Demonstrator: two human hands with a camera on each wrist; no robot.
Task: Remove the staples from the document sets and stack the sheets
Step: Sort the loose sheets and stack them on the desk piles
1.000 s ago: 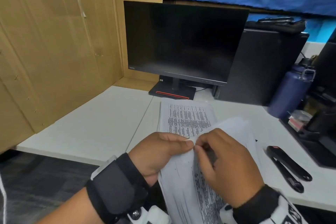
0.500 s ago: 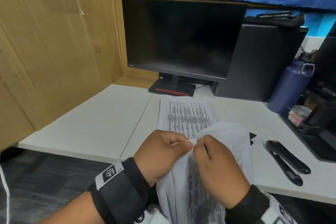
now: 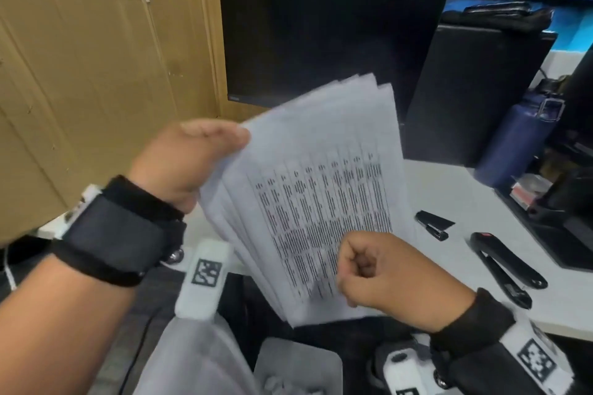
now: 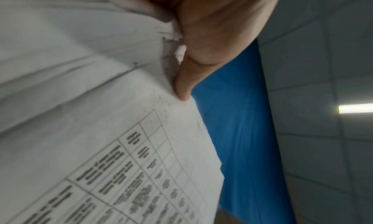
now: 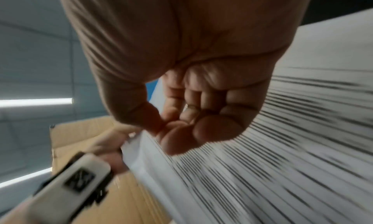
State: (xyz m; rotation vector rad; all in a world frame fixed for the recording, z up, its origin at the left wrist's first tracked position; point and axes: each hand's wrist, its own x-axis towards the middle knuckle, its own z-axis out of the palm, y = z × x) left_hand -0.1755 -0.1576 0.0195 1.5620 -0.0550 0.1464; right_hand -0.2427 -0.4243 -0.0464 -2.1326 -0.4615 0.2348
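Note:
A fanned set of printed sheets (image 3: 321,170) is held up in front of the monitor. My left hand (image 3: 224,144) grips its upper left corner, thumb on top. In the left wrist view the thumb (image 4: 181,83) presses that corner of the sheets (image 4: 101,131), where small punctures show. My right hand (image 3: 369,269) hovers in front of the lower part of the set, fingers curled and thumb against the fingertips. In the right wrist view a thin pale bit that looks like a staple (image 5: 190,107) sits between the curled fingers (image 5: 218,125). The earlier stack on the desk is hidden behind the sheets.
A black stapler (image 3: 503,266) and a smaller black tool (image 3: 431,226) lie on the white desk (image 3: 465,196) to the right. Behind stand a dark monitor (image 3: 321,35), a black case and a blue bottle (image 3: 513,144). A cardboard wall (image 3: 80,74) stands on the left. A grey bin (image 3: 298,369) sits below the desk edge.
My left hand has lifted the set up and the sheets have fanned apart. My right hand has left the corner and dropped to the lower right, fingers curled.

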